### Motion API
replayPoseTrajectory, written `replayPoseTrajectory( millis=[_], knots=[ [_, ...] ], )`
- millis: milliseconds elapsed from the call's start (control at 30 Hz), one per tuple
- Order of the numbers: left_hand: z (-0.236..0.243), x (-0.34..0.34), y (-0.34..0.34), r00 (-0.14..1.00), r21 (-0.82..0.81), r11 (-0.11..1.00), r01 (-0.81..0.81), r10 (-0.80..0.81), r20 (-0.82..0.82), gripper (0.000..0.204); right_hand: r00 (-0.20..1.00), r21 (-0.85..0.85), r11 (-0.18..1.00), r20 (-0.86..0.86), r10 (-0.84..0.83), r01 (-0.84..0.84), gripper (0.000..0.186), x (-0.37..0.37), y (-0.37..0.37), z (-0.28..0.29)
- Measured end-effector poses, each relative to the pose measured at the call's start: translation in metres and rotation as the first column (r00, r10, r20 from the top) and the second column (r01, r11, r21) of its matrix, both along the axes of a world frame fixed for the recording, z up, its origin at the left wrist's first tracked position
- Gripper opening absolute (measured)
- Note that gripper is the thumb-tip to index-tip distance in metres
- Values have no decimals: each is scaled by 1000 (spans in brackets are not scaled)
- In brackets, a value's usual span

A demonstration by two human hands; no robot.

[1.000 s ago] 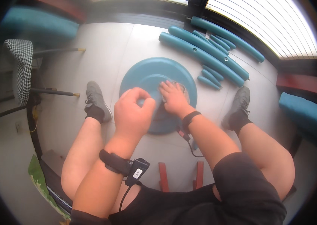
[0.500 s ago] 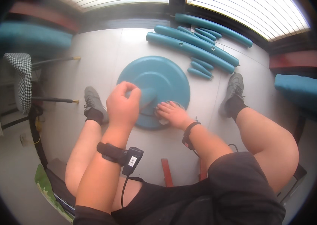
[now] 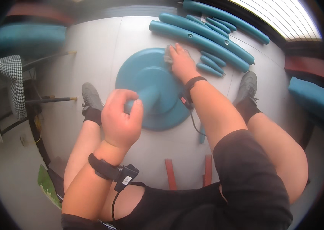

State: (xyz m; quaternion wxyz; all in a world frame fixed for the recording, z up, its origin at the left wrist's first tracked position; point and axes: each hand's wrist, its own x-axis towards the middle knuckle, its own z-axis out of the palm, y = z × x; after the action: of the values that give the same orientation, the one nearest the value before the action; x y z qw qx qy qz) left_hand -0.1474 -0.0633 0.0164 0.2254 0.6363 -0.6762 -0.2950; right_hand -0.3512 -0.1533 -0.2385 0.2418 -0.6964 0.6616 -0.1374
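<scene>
A round teal disc [image 3: 131, 76] lies on the floor between my feet, with a teal upright post [image 3: 150, 93] rising from it toward me. My left hand [image 3: 120, 117] is closed round the top of that post. My right hand [image 3: 181, 61] presses a crumpled greyish cloth [image 3: 168, 55] at the disc's upper right rim, fingers bent over it. Dark straps with small devices and cables sit on both my wrists.
Several teal tubes [image 3: 204, 51] and shorter pieces [image 3: 211, 67] lie beyond the disc at right. A houndstooth-covered chair [image 3: 10, 73] stands at left, teal cushions [image 3: 307, 97] lie at both sides, and two red bars [image 3: 169, 172] sit below, between my legs.
My right hand has swept with the cloth from the disc's middle and lower right up to its far right rim. My left hand stays closed on the post.
</scene>
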Motion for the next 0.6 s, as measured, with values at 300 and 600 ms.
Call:
replayPoseTrajectory(
  millis=[300, 600],
  knots=[
    [-4, 6, 6, 1000, -36, 999, -14, 13, -6, 15, 995, 89, 995, -83, 54, -46, 66, 19, 149, 8],
    [-17, 2, 6, 912, -265, 941, 208, -89, 400, 25, 942, 573, 749, 241, 233, -332, 58, 60, 266, 77]
  ],
)
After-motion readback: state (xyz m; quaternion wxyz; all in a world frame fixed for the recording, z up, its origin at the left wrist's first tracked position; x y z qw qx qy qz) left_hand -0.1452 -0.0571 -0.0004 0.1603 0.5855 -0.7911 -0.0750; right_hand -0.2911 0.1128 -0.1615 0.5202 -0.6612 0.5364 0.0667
